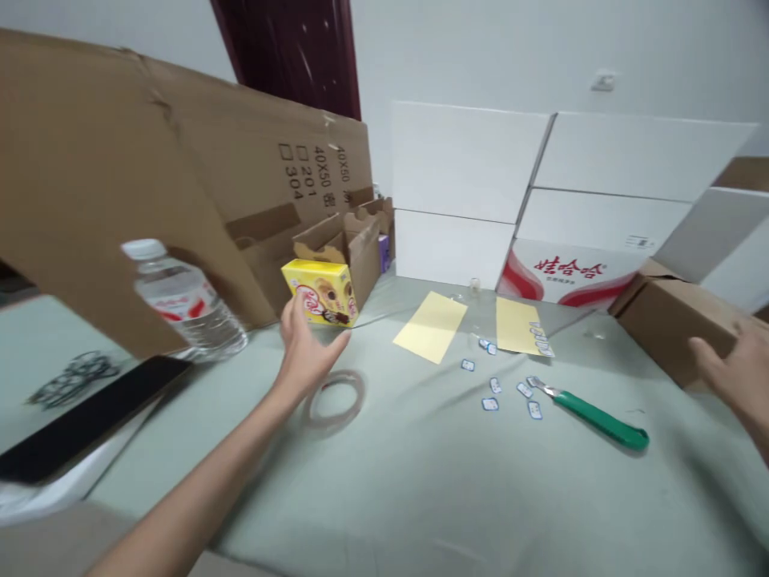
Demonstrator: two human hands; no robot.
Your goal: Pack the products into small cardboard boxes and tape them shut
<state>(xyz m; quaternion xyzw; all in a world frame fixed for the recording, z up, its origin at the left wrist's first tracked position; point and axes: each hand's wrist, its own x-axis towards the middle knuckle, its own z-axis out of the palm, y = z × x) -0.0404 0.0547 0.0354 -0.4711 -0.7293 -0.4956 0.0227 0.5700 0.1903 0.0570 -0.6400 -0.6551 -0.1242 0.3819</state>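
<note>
At the far left, a large sheet of corrugated cardboard [120, 160] leaned up from the table, printed with size boxes near its right end. In front of it, at the near left, a flat black slab [90, 421] lay at an angle beside a dark tangle of loops [75, 378], too blurred to identify. A clear plastic water bottle [186, 300] with a white cap lay tilted against the cardboard's lower edge.

The left hand [306, 353] reached toward the far side of the table, open with its fingers spread wide and holding nothing, its fingertips at the lower edge of a yellow printed box [318, 292]. That box stood tilted against a small open cardboard box [354, 256] with raised flaps. A roll of clear tape [333, 403] lay just below the left wrist on the pale green tablecloth [384, 497].

Farther right lay two yellow paper sheets [429, 327] [520, 326], with small blue-edged labels [501, 393] scattered nearer, beside a green-handled utility knife [601, 421]. White flattened cartons [462, 160] stood against the wall, one bearing a red logo [568, 272]. At the far right, the right hand [721, 361] was partly open and curved, holding nothing visible, just beside a brown carton [666, 320]; whether they touched could not be told.
</note>
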